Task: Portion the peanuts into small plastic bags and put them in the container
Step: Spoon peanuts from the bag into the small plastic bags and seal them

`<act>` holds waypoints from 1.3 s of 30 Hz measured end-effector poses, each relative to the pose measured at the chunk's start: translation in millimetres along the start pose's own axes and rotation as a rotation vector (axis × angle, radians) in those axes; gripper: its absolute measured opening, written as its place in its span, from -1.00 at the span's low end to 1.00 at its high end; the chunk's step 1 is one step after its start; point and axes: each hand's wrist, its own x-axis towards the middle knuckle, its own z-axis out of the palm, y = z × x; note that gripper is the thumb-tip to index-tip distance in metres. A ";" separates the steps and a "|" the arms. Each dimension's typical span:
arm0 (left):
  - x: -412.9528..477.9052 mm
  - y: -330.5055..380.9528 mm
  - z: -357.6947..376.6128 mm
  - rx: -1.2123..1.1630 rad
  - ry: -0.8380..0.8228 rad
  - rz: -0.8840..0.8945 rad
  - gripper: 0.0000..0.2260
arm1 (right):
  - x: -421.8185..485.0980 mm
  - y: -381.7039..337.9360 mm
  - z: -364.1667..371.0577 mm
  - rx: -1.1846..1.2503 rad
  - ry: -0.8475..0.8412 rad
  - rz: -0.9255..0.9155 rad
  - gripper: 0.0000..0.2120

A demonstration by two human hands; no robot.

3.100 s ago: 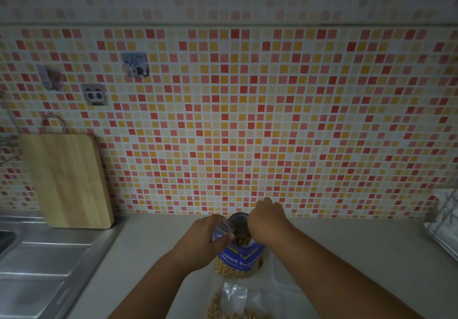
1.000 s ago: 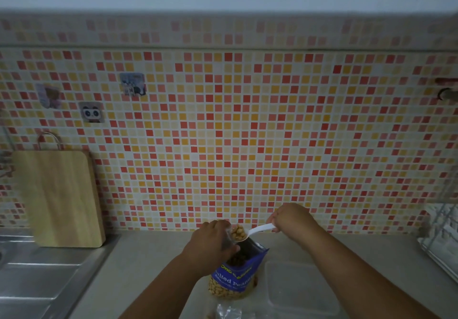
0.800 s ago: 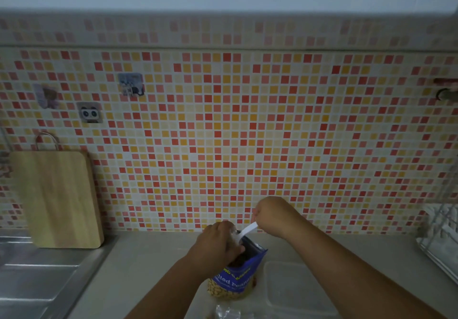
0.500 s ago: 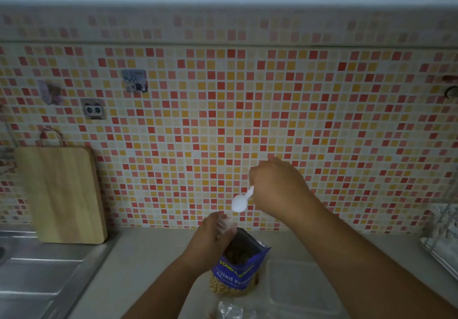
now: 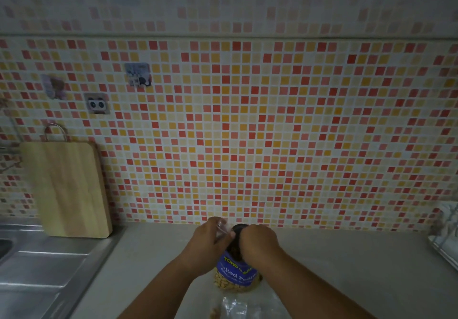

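Peanut bag [image 5: 236,270] upright on counter [image 5: 347,264], near centre, mouth open between two hands. Left hand [image 5: 209,242] grips clear bag [image 5: 221,229] at mouth's left rim. Right hand [image 5: 257,242] curled over mouth from right; cannot tell what it holds. One filled bag [image 5: 233,306] at near edge. Steel sink [image 5: 37,269] left. Mosaic tile wall [image 5: 272,132] far. One cutting board [image 5: 67,189] leaning on wall, three stickers [image 5: 98,104] above.

The peanut bag [image 5: 235,271] is blue with yellowish lettering; the wall [image 5: 247,132] is a red, orange and cream mosaic; the counter [image 5: 347,256] looks perhaps beige.
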 end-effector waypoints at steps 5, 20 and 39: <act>0.9 0.6 3.0 -0.037 -0.002 -0.016 -0.64 | 1.0 -3.0 2.3 0.257 -0.010 0.091 -0.69; -6.3 9.8 -12.0 -0.207 -0.081 -0.125 -0.68 | 7.4 43.1 21.8 0.588 0.129 0.107 -0.74; -3.9 7.9 -9.7 0.235 -0.082 0.065 -0.59 | -13.2 94.9 -44.5 -0.080 -0.076 0.080 -0.56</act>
